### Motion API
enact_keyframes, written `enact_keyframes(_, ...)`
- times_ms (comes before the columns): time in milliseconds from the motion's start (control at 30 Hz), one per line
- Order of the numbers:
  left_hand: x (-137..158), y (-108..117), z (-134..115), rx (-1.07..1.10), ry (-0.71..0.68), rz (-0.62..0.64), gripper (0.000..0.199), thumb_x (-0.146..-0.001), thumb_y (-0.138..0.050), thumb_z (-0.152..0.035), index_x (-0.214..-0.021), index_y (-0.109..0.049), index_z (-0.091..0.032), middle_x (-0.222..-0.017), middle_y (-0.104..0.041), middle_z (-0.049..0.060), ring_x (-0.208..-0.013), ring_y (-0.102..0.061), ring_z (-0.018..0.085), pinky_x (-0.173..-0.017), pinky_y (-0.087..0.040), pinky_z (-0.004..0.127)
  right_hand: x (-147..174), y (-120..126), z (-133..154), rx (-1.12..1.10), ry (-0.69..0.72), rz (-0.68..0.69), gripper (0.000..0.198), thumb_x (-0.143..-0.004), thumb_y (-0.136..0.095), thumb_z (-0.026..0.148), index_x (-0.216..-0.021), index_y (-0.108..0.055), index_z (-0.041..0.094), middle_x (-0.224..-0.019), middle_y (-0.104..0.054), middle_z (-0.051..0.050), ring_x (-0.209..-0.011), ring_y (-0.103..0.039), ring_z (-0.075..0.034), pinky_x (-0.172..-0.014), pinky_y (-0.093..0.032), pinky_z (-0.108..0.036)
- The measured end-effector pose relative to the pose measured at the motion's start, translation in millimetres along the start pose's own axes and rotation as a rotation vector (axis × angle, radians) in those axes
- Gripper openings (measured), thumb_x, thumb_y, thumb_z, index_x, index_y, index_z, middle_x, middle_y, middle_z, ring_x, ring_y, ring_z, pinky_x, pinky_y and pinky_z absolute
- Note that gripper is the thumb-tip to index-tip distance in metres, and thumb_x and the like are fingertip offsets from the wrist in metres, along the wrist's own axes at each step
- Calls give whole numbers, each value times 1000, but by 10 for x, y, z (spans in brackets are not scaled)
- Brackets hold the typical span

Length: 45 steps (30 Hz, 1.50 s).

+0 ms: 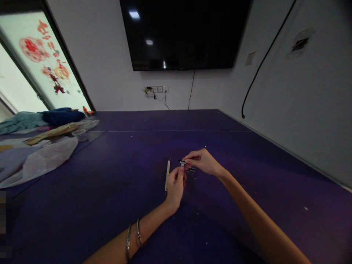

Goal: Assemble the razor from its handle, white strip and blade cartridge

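Note:
Close together over the purple surface [123, 168], my two hands meet at a small silver T-shaped piece with a black top [182, 162]. My left hand [175, 185] pinches its lower end between thumb and fingers. From the right, my right hand [205, 161] has its fingertips closed at the side of the same piece, partly covering it. Just under the right fingers is another small dark and silver piece [190, 169], too small to name. A slim cream-coloured stick with a dark tip [167, 175] lies to the left of my left hand.
Clear plastic sheeting [49, 157], a blue cloth [63, 116] and a teal cloth [26, 122] are piled at the left. A wall-mounted television [187, 35] hangs ahead, above sockets [159, 89]. A black cable [264, 60] hangs at the right wall.

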<state>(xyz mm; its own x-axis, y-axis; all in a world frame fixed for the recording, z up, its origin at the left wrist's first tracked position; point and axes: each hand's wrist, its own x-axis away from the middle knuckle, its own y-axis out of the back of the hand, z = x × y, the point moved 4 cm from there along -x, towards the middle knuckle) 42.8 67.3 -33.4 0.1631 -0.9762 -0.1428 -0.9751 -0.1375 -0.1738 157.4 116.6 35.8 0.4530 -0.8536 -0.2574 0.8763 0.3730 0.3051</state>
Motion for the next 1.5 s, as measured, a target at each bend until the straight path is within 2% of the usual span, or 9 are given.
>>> enact_keyframes(167,-29,19,26,-27,8,2,40,-76,-52,-53,-68,-56,-14,-53,-43,-4,-41,-36,5,-38,-25,18,-7,-1,-46,43,17,-16,21,-69,-66,33,-77,-72,15,-71,-70,-5,-64,-66,-16,-65,-55,-30)
enact_keyframes(567,-8,-41,13,75,100,50,39,-73,-55,-53,-75,-58,-13,-59,-46,-3,-44,-39,5,-40,-28,17,-43,50,-166,-112,-71,48,30,-67,-67,40,-81,-71,13,-71,-70,-4,-65,-66,-16,-69,-54,-32)
enact_keyframes(900,19,-42,-2,80,122,58,43,-71,-57,-55,-79,-60,-13,-58,-47,-3,-44,-39,5,-40,-28,17,-53,49,-165,-96,-64,51,28,-67,-67,38,-81,-71,14,-73,-70,-3,-65,-65,-14,-69,-54,-32)
enact_keyframes(1267,23,1,-38,4,46,16,40,-74,-54,-55,-72,-57,-15,-54,-42,-4,-42,-35,6,-39,-24,18,-46,6,-127,-128,-78,10,27,-64,-70,37,-80,-72,16,-75,-71,-4,-67,-65,-15,-71,-55,-32)
enact_keyframes(1500,21,55,-189,-182,-185,-7,32,-80,-52,-46,-76,-64,-17,-56,-46,-3,-50,-38,10,-48,-30,21,-33,-10,-103,-203,-104,7,27,-64,-70,36,-82,-73,16,-75,-71,-5,-68,-65,-15,-73,-54,-33)
